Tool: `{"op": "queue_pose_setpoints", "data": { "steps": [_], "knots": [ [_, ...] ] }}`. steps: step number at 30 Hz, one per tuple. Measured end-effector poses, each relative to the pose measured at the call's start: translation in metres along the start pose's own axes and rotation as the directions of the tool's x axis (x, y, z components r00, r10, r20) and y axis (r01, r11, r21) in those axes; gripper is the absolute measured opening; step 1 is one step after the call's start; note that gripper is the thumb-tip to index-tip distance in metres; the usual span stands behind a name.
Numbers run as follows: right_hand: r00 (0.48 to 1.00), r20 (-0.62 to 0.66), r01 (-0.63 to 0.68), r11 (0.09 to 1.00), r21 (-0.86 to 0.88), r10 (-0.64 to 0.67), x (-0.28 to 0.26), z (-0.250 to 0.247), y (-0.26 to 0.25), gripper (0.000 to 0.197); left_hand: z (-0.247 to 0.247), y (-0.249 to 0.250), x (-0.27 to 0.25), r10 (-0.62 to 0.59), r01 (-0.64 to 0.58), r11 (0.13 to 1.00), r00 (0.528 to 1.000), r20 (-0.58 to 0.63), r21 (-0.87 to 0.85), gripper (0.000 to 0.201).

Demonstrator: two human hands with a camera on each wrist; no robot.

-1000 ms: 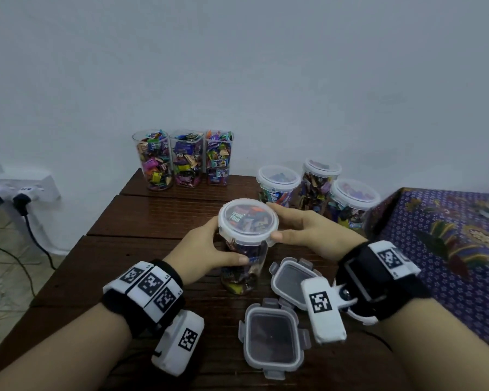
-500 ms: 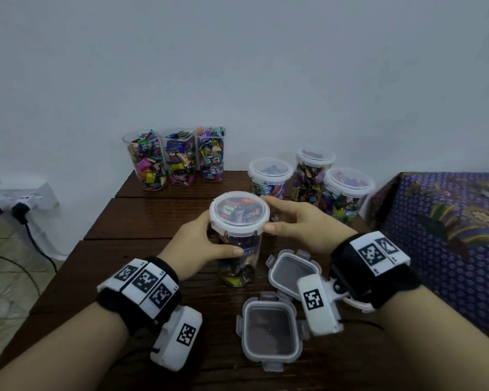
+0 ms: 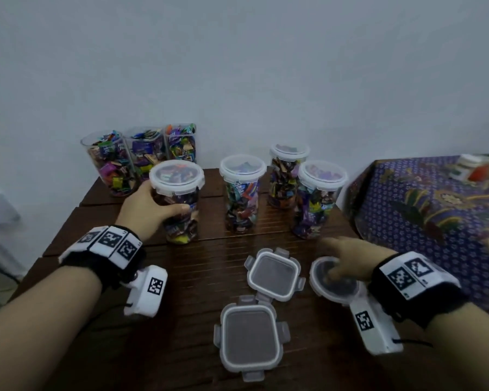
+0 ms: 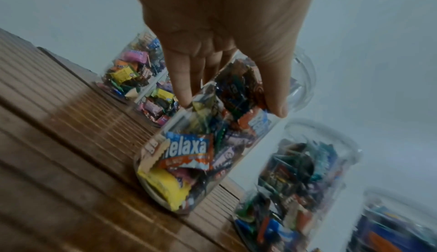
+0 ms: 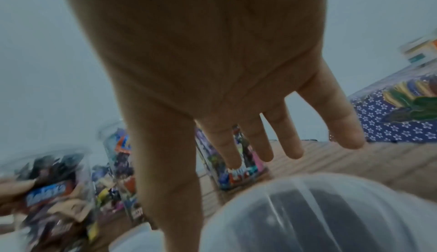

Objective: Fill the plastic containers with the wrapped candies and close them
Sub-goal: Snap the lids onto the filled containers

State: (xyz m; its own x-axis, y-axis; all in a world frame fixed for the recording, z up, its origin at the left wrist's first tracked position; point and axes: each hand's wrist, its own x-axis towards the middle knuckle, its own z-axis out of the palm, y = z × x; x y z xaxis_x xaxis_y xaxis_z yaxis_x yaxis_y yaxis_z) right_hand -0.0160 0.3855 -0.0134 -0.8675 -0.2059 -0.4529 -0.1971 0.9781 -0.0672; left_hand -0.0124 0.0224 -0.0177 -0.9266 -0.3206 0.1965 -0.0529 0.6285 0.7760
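Candy jar [image 3: 178,201], lidded and full, stands at eleven o'clock on the wooden table [image 3: 181,277]; my left hand [image 3: 144,210] wraps its side, likely to park it. My right hand [image 3: 350,261], fingers loose and spread, reaches over a round lid [image 3: 333,280] at three o'clock, apparently for the next open jar.

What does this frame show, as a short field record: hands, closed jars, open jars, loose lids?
left hand: grips lidded jar standing on the table
right hand: fingers straight, over the round lid; contact unclear
closed jars: four, counting the held one
open jars: three, full, by the wall
square lids: two, loose on the table
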Motion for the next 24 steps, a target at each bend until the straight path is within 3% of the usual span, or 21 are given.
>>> {"op": "queue_pose_setpoints", "data": {
  "steps": [4, 9, 17, 21, 24],
  "knots": [
    [0.995, 0.089, -0.034, 0.999, -0.019, 0.035, 0.005, 0.008, -0.001, 0.096, 0.018, 0.004, 0.023, -0.011, 0.010, 1.000, 0.999, -0.050, -0.029, 0.077],
    [0.988, 0.146, -0.029, 0.996, -0.089, 0.042, 0.007, 0.007, -0.007, 0.097, 0.041, 0.013, 0.045, -0.041, 0.038, 0.998, 0.997, -0.061, -0.059, 0.074],
    [0.990, 0.138, -0.008, 0.986, -0.166, 0.031, 0.010, 0.010, -0.013, 0.108, 0.063, 0.023, 0.076, -0.060, 0.055, 0.994, 0.997, -0.046, -0.095, 0.075],
    [0.993, 0.115, 0.028, 0.997, -0.065, -0.020, 0.010, 0.000, -0.015, 0.106, 0.065, 0.020, 0.085, -0.050, 0.059, 0.988, 0.997, 0.064, -0.140, 0.081],
    [0.990, 0.047, 0.130, 0.991, 0.008, -0.130, 0.008, -0.012, -0.024, 0.109, 0.054, 0.008, 0.086, -0.056, 0.081, 0.976, 0.990, 0.128, -0.200, 0.093]
  ]
}}
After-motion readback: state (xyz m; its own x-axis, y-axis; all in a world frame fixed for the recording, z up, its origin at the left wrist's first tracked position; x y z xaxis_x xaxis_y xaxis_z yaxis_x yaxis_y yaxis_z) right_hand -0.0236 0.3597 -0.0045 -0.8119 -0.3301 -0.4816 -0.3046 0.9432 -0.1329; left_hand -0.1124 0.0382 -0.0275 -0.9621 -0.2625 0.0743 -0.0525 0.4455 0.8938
